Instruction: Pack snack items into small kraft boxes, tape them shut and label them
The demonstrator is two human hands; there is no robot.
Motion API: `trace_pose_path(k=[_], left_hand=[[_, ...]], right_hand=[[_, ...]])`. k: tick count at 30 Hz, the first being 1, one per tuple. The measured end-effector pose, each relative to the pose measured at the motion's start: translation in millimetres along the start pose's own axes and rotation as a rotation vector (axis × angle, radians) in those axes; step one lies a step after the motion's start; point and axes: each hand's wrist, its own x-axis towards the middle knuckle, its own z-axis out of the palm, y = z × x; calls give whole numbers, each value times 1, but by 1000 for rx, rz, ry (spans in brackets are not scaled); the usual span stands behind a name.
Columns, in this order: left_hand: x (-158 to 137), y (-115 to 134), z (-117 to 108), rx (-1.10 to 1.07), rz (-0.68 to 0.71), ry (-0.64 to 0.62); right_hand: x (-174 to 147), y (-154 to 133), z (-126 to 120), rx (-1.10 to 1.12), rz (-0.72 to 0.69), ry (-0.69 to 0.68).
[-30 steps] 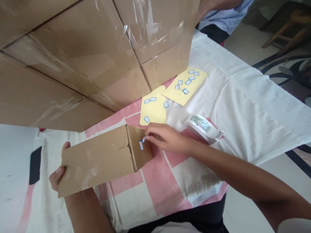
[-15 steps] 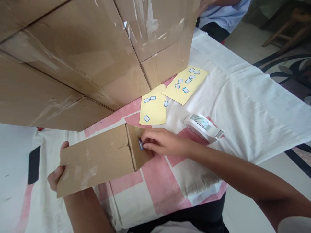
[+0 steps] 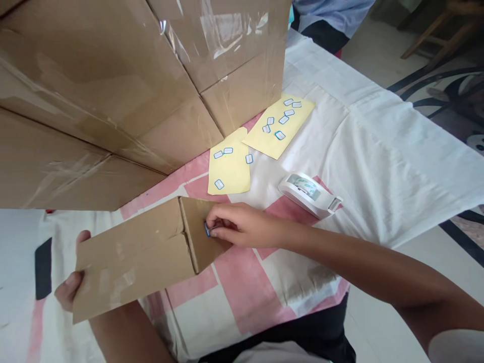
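A brown cardboard box [image 3: 128, 257] is tilted above the near side of the table. My left hand [image 3: 69, 287] grips its left end, the thumb on the upper face and the other fingers mostly hidden underneath. Against the box's right end, my right hand [image 3: 234, 226] pinches a small blue-edged label [image 3: 207, 229]; whether the label is stuck down there I cannot tell. Beyond my right hand lie two yellow sheets, a nearer one [image 3: 232, 171] and a farther one [image 3: 260, 143], both bearing similar labels. A white tape dispenser [image 3: 315, 199] lies to the right of that hand.
Large taped cartons [image 3: 139, 101] are stacked along the back left. A white and pink cloth [image 3: 249, 287] covers the table. Past the far edge sits another person, partly seen by their light blue clothing [image 3: 336, 17]. A wooden stool [image 3: 442, 35] stands at the far right.
The whole view has shifted slightly. The box and both my hands have moved a little to the left, with the right fingers still at the label on the box end.
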Motion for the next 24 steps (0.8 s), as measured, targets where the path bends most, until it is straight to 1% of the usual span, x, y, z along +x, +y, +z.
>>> trace_pose_path(k=[2, 3, 5, 9, 11, 16, 19, 22, 24], left_hand=[[-2, -1, 3, -20, 82, 13], [-1, -1, 4, -33, 96, 5], [1, -2, 2, -50, 85, -18], [3, -3, 1, -51, 93, 29], [1, -1, 2, -48, 84, 44], [1, 0, 3, -29, 72, 1], [3, -2, 3, -31, 103, 11], [0, -3, 9, -22, 138, 19], [-5, -1, 14, 4, 131, 32]], right_hand=[[0, 1, 0, 31, -25, 4], [0, 2, 0, 44, -41, 4], [0, 2, 0, 60, -71, 6], [0, 2, -2, 66, -97, 2], [0, 1, -2, 64, -93, -12], [0, 0, -1, 59, -52, -18], [0, 0, -1, 55, -31, -12], [0, 1, 0, 57, -25, -7], [0, 3, 1, 58, -29, -2]])
